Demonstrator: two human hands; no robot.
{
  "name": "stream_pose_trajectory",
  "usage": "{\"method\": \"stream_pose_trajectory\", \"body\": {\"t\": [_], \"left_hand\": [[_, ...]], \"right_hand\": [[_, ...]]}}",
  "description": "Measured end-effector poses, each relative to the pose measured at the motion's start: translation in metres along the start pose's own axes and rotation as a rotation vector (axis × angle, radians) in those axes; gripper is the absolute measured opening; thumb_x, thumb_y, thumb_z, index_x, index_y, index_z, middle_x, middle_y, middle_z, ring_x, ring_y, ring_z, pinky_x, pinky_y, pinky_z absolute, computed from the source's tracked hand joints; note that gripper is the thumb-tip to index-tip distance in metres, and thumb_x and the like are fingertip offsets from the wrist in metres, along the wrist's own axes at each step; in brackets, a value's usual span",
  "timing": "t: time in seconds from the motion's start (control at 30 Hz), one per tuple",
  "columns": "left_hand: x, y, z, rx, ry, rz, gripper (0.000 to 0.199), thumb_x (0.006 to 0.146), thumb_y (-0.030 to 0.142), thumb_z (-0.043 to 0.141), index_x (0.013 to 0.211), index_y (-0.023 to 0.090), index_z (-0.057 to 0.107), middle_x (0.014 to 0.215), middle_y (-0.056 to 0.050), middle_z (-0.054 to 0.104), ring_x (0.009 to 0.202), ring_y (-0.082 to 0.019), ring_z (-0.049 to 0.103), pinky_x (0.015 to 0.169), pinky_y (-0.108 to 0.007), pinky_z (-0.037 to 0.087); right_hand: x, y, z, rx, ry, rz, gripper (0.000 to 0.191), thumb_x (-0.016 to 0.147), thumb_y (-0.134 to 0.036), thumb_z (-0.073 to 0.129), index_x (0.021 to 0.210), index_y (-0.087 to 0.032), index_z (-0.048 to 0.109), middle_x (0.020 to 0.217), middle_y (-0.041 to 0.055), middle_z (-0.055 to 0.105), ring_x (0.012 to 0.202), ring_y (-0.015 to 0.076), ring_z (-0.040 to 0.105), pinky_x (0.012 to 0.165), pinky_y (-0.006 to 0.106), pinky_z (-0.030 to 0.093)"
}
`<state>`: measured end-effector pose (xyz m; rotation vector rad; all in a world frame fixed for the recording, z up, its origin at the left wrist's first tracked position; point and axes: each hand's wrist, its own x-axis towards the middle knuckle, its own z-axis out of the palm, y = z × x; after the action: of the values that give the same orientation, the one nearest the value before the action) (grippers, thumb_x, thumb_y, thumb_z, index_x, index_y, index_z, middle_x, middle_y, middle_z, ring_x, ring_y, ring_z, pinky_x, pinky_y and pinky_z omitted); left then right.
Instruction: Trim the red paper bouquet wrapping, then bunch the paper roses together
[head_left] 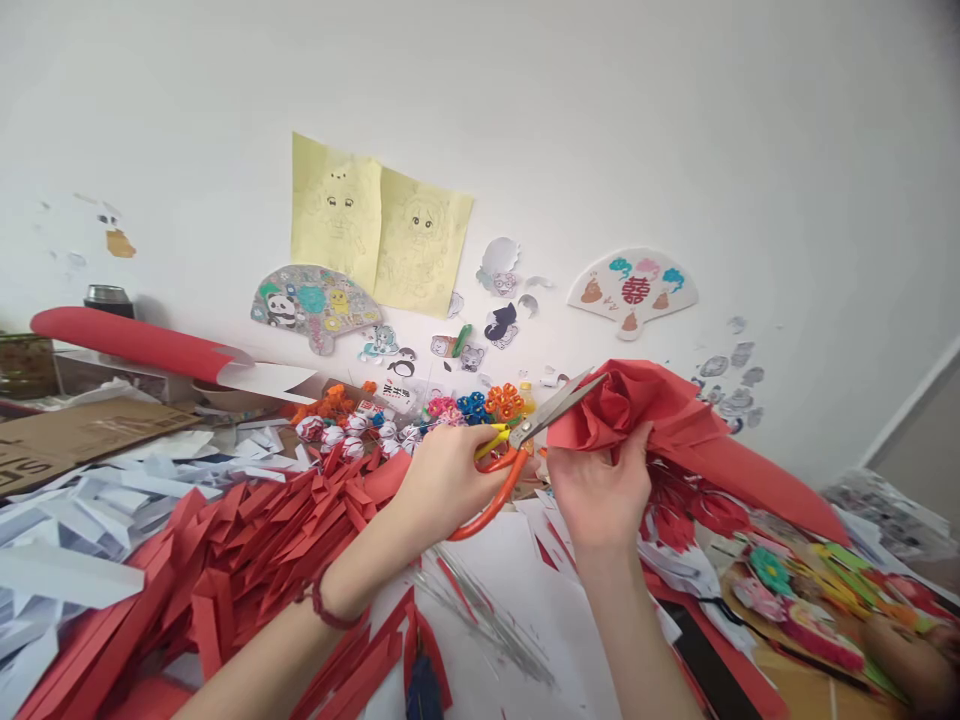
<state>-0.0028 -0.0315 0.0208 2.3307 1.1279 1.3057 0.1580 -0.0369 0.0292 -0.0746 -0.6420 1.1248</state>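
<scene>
My left hand [446, 480] is closed around a pair of scissors [504, 490] with orange handles. A small yellow part shows beside its fingers. The blades slant up to the right, with their tips against the folds of a red paper flower [619, 400]. My right hand [600, 490] grips that flower from below, thumb against its side. Long red paper [772, 475] stretches behind it to the right. Below the hands lie white paper [525, 570] and a bundle of thin wires [499, 620]. Whether the blades are cutting cannot be made out.
Folded red strips [277, 540] and white strips [45, 580] pile up at left, near cardboard [97, 440] and a red paper roll [142, 340]. Small craft flowers [472, 405] stand at the back. Colourful crafts [795, 610] fill the right side. A wall rises behind.
</scene>
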Motion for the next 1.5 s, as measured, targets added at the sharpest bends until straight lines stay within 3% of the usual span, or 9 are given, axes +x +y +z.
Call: {"method": "stream_pose_trajectory", "body": {"t": [0.33, 0.5, 0.93, 1.3, 1.5], "left_hand": [[0.0, 0.004, -0.009, 0.252, 0.058, 0.045, 0.039, 0.085, 0.051, 0.05, 0.065, 0.02, 0.036, 0.058, 0.004, 0.044, 0.054, -0.011, 0.029, 0.053, -0.024, 0.017], [-0.002, 0.005, -0.005, 0.251, 0.034, 0.043, 0.045, 0.086, 0.055, 0.046, 0.064, 0.02, 0.029, 0.056, 0.004, 0.04, 0.051, -0.012, 0.026, 0.053, -0.025, 0.016], [-0.003, 0.012, -0.008, 0.231, -0.023, -0.01, 0.037, 0.085, 0.042, 0.045, 0.062, 0.021, 0.026, 0.053, 0.005, 0.028, 0.051, -0.013, 0.017, 0.054, -0.026, 0.015], [-0.004, 0.01, -0.004, 0.18, -0.027, 0.008, 0.039, 0.086, 0.043, 0.046, 0.062, 0.021, 0.026, 0.052, 0.005, 0.028, 0.051, -0.011, 0.017, 0.053, -0.026, 0.016], [-0.005, 0.009, -0.003, 0.148, -0.025, 0.016, 0.04, 0.087, 0.044, 0.047, 0.062, 0.021, 0.026, 0.052, 0.006, 0.027, 0.051, -0.011, 0.016, 0.052, -0.025, 0.017]], "right_hand": [[0.0, -0.002, -0.001, 0.008, 0.066, 0.002, 0.034, 0.089, -0.047, 0.054, 0.111, -0.024, 0.066, 0.114, -0.0011, 0.068, 0.114, 0.0126, 0.06, 0.1, 0.029, 0.049], [-0.001, -0.002, -0.002, 0.022, 0.078, 0.006, 0.031, 0.088, -0.046, 0.056, 0.108, -0.025, 0.067, 0.112, -0.0017, 0.069, 0.111, 0.0123, 0.061, 0.098, 0.029, 0.051], [-0.002, -0.002, 0.0, 0.053, 0.047, 0.015, 0.034, 0.088, -0.046, 0.056, 0.111, -0.023, 0.066, 0.115, 0.001, 0.068, 0.11, 0.0117, 0.062, 0.096, 0.028, 0.052], [-0.003, -0.002, 0.002, 0.05, 0.039, 0.012, 0.032, 0.088, -0.047, 0.055, 0.106, -0.024, 0.067, 0.112, -0.0007, 0.069, 0.105, 0.0105, 0.063, 0.097, 0.028, 0.051], [-0.005, -0.001, 0.005, 0.024, 0.034, 0.006, 0.036, 0.087, -0.048, 0.057, 0.11, -0.022, 0.066, 0.115, 0.0007, 0.068, 0.113, 0.0129, 0.06, 0.099, 0.027, 0.049]]}}
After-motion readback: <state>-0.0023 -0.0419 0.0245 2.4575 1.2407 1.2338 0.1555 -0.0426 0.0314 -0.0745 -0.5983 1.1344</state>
